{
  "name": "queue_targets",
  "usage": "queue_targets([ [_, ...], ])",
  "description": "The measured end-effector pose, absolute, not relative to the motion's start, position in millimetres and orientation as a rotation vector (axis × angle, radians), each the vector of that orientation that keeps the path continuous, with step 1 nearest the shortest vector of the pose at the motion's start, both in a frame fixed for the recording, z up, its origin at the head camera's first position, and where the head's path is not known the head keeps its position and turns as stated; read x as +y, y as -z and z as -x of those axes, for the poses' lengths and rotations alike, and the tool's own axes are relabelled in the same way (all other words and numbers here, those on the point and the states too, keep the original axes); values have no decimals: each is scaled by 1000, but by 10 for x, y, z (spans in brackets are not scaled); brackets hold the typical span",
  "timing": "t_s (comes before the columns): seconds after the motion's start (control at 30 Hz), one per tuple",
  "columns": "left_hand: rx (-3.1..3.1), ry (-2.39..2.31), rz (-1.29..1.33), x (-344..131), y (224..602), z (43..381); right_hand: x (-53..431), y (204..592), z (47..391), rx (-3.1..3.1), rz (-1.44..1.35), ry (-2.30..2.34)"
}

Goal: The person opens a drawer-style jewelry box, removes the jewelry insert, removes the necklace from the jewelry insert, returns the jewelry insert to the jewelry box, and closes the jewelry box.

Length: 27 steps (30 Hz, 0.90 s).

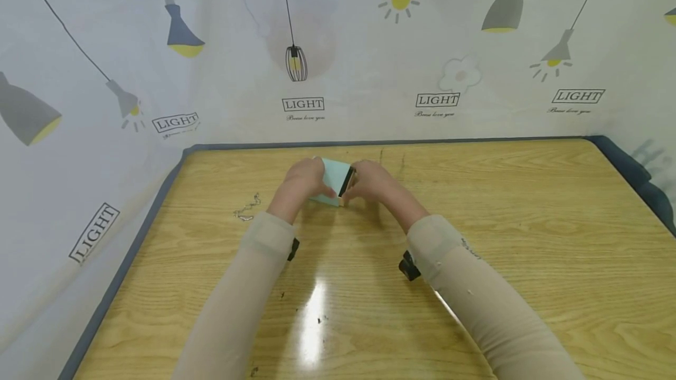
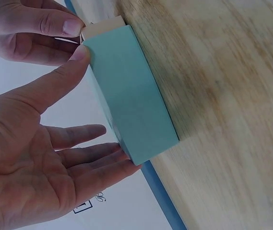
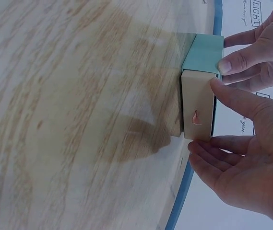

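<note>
A pale teal slide-out box (image 1: 334, 176) stands on the table between both hands, near the far edge. Its beige inner drawer (image 3: 198, 105) sticks out a little on the right, with a small copper-coloured pull loop (image 3: 196, 117) on its front. My left hand (image 1: 305, 183) holds the teal sleeve, thumb on its near side and fingers at the far end. My right hand (image 1: 372, 182) grips the drawer front, thumb at one edge and fingers at the opposite one. In the head view a dark strip shows between sleeve and drawer front.
A thin silvery chain (image 1: 247, 207) lies on the wooden table (image 1: 528, 221) left of the box. Small dark specks dot the tabletop nearer the body. A white curtain (image 1: 364, 75) printed with lamps hangs behind the far edge.
</note>
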<state>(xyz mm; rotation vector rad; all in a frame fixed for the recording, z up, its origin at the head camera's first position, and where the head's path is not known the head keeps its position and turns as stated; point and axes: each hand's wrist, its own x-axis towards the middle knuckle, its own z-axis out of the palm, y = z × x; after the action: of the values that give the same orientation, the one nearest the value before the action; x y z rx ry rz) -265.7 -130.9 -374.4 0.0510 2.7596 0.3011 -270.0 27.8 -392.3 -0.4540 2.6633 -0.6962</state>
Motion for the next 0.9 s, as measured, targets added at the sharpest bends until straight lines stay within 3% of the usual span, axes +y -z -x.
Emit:
queue_targets([
  [0.9, 2770, -289, -56, -1306, 3748, 2640, 245, 3943, 2723, 2679, 444, 688],
])
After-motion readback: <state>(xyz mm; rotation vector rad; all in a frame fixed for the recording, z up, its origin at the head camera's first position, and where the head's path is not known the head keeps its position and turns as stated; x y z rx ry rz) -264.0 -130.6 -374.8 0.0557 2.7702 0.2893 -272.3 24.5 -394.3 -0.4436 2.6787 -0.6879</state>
